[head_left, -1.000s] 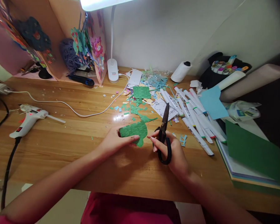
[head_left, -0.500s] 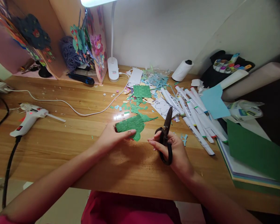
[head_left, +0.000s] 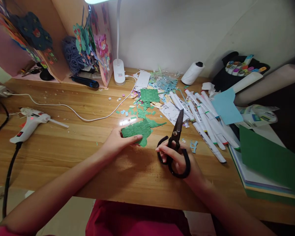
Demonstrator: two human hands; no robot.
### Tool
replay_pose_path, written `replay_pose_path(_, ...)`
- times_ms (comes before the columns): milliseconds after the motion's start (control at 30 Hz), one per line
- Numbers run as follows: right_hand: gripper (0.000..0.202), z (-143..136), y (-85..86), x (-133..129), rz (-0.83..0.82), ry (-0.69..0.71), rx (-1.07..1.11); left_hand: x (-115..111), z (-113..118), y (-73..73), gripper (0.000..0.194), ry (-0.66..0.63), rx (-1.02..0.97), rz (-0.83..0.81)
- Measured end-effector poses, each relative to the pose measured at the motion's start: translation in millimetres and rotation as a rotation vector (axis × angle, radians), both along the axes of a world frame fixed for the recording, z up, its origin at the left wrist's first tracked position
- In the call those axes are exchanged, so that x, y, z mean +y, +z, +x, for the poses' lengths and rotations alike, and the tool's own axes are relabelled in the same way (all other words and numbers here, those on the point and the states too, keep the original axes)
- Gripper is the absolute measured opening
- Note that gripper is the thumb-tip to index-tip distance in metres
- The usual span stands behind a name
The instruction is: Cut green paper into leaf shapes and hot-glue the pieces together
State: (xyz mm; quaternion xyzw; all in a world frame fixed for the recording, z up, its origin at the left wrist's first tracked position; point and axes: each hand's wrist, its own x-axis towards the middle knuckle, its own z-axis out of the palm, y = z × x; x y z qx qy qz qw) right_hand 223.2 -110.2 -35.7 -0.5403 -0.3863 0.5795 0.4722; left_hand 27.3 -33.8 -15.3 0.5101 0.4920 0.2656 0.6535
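Between the thumb and fingers of my left hand [head_left: 119,139] is a green paper piece [head_left: 137,131] with a tile-like surface and a rounded lower right edge. My right hand [head_left: 180,159] is closed around black-handled scissors [head_left: 175,141], whose dark blades point up and away from me. The scissors are apart from the green paper, to its right. Behind the paper, green scraps [head_left: 142,113] and a woven green rectangle [head_left: 149,95] lie on the wooden desk [head_left: 76,157].
Several white markers [head_left: 204,123] lie to the right, near stacked paper [head_left: 267,160]. At the left rests a white glue gun [head_left: 29,124] with a black cord. A white cable [head_left: 81,118] crosses the desk from the lamp base [head_left: 119,72]. A drawing [head_left: 172,111] lies beyond the scissors.
The scissors have turned in my right hand, so their handle loops now show spread to either side. My left hand and the green paper have hardly moved.
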Motion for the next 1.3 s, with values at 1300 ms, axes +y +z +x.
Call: replay_pose_path(1300,0.078,-13.0,7.2,-16.5,-0.136,0.297,0.312,1.7,-4.5,3.5,0.038,0.007,-0.109,0.011)
